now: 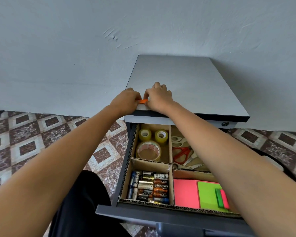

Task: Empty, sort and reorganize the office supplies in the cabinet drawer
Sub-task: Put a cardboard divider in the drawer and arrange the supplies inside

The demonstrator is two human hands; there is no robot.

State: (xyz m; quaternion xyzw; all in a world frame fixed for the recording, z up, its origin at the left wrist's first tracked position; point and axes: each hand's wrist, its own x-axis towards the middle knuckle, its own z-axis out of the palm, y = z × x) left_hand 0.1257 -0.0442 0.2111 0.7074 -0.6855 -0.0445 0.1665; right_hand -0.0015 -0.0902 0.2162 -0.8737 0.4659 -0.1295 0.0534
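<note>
Left hand [129,100]: its grip was pinching one end of a small orange strip [143,101] at the front edge of the cabinet top [186,82].
Right hand [158,98]: curled fingers pinched the strip's other end. What the strip was could not be told.
Why up there: the flat top probably served as a work surface, with both hands steadying so small a piece.
Drawer [109,209]: it stood pulled open beneath the arms, split four ways by cardboard dividers [170,146].
Far compartments: tape rolls [148,149] on the left, scissors [181,153] on the right.
Near compartments: batteries [149,187] on the left, sticky notes [186,192] on the right, like kept with like.
Progress: the sorting looked nearly done, and the orange strip seemed the only item outside the drawer.
</note>
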